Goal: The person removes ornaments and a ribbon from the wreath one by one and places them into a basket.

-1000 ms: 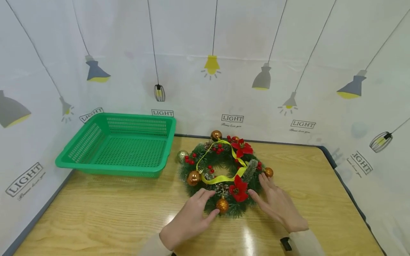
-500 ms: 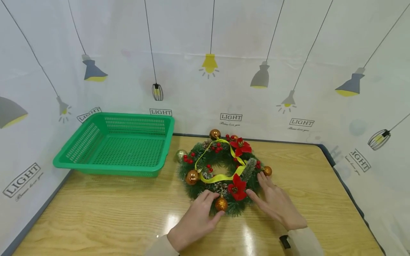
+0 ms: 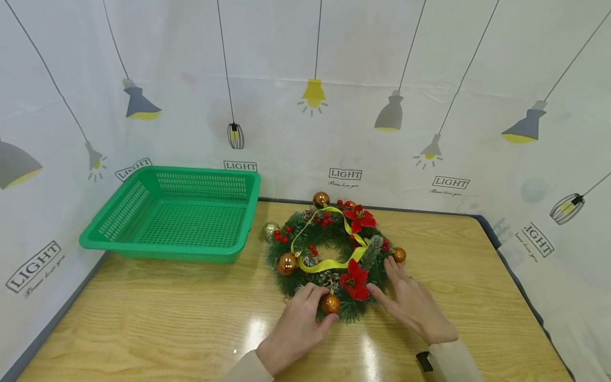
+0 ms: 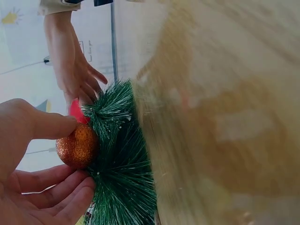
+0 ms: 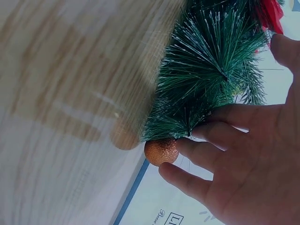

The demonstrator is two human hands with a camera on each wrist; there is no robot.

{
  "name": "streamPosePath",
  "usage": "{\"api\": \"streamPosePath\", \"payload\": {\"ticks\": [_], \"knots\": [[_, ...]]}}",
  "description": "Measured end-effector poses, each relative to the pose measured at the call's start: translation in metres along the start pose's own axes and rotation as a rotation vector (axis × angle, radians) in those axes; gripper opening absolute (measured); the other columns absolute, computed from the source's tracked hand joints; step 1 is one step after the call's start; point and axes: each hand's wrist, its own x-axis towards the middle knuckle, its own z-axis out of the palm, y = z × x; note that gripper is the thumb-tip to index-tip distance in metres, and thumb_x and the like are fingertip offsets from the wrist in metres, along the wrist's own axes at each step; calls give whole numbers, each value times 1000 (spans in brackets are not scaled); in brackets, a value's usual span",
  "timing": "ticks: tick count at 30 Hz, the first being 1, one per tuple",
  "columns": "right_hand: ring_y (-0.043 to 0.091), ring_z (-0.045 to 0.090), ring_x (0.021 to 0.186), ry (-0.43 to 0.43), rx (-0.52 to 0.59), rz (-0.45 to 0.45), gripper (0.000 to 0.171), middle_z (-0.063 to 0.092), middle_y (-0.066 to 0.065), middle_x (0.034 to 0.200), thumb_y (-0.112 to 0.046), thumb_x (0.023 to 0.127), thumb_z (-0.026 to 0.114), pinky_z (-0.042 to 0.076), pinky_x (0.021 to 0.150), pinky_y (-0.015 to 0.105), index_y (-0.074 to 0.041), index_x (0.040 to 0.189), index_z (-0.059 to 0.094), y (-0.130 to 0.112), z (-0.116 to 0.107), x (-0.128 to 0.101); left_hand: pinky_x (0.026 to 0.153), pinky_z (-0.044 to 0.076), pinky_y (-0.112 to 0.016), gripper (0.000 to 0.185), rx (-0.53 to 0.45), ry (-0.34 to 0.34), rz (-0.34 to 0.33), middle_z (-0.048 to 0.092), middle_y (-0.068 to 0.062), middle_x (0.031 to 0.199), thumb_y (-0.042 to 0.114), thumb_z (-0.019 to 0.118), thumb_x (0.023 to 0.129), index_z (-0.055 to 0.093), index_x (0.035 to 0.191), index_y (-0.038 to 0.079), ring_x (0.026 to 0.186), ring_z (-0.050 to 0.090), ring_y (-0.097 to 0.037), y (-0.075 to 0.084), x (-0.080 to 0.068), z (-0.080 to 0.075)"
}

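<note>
A Christmas wreath point(image 3: 332, 258) lies flat on the wooden table point(image 3: 157, 313), a little right of the frame's centre in the head view, with a green basket point(image 3: 177, 216) to its left, close by but apart. Both hands are on the wreath's lower rim. The left hand point(image 3: 296, 329) has its thumb and fingers curled around a glittery orange bauble point(image 3: 330, 303) at the bottom edge; the left wrist view shows the thumb pressing the ball from above and the fingers cupped beneath, so it pinches that ornament. The right hand point(image 3: 413, 306) lies at the lower right of the ring with its fingers fairly straight and spread, tips touching the needles near a second orange bauble point(image 5: 161, 151); from the right wrist view it seems to rest on the branches rather than grip them, though the palm side is poorly shown.

To handle this well, a grip on a bauble alone is probably weak, since such ornaments hang on thin ties. Sliding fingers under the green ring on both sides would likely carry it level and keep the yellow ribbon point(image 3: 329, 263) and red flowers point(image 3: 355, 280) from snagging
</note>
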Motion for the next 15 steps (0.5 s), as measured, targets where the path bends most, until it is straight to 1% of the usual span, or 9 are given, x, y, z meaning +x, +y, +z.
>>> {"api": "streamPosePath", "payload": {"ticks": [1, 2, 4, 6, 9, 10, 13, 15], "knots": [[56, 56, 123, 1, -2, -1, 83, 33, 31, 158, -56, 102, 49, 61, 75, 49, 9, 152, 36, 0, 0, 0, 83, 60, -31, 42, 1, 2, 0, 66, -7, 107, 22, 81, 87, 66, 119, 1, 98, 65, -18, 0, 0, 0], [56, 56, 123, 2, -1, -1, 83, 33, 31, 158, -56, 102, 50, 61, 72, 47, 9, 152, 36, 0, 0, 0, 83, 60, -31, 41, 0, 3, 0, 66, -7, 107, 22, 81, 87, 66, 119, 1, 98, 65, -18, 0, 0, 1], [56, 57, 121, 5, 3, 0, 83, 33, 31, 158, -56, 101, 50, 59, 63, 40, 10, 151, 37, 0, 0, 0, 81, 60, -31, 40, 1, 9, 4, 67, -7, 106, 21, 81, 87, 67, 118, 1, 97, 65, -18, -1, 0, 2], [56, 58, 119, 8, 8, -1, 83, 33, 31, 158, -55, 101, 51, 54, 55, 33, 10, 151, 37, 0, 1, 0, 81, 60, -30, 39, -4, 21, 8, 67, -7, 106, 21, 81, 86, 67, 117, 1, 97, 65, -18, -2, 0, 3], [56, 59, 118, 20, 5, -11, 82, 34, 32, 157, -54, 101, 52, 54, 54, 33, 11, 150, 38, 1, 3, 0, 80, 60, -28, 37, -13, 51, 20, 68, -7, 104, 21, 81, 86, 68, 115, 1, 95, 66, -17, -3, 0, 4], [56, 59, 118, 25, 0, -15, 82, 34, 32, 157, -54, 101, 53, 56, 57, 35, 11, 150, 38, 1, 4, 1, 80, 60, -27, 37, -15, 62, 22, 68, -7, 103, 21, 80, 85, 69, 115, 2, 94, 66, -17, -4, 0, 4], [56, 59, 118, 30, -6, -20, 82, 35, 32, 156, -53, 101, 54, 58, 59, 38, 12, 149, 39, 1, 5, 1, 80, 61, -27, 37, -25, 86, 25, 68, -6, 103, 20, 79, 85, 69, 115, 2, 93, 67, -17, -4, 0, 3], [56, 60, 117, 30, -3, -16, 82, 35, 32, 156, -52, 101, 54, 57, 57, 36, 11, 150, 39, 0, 5, 1, 80, 61, -27, 37, -37, 95, 22, 69, -6, 104, 20, 79, 85, 69, 115, 2, 93, 67, -17, -3, 1, 2]]}}
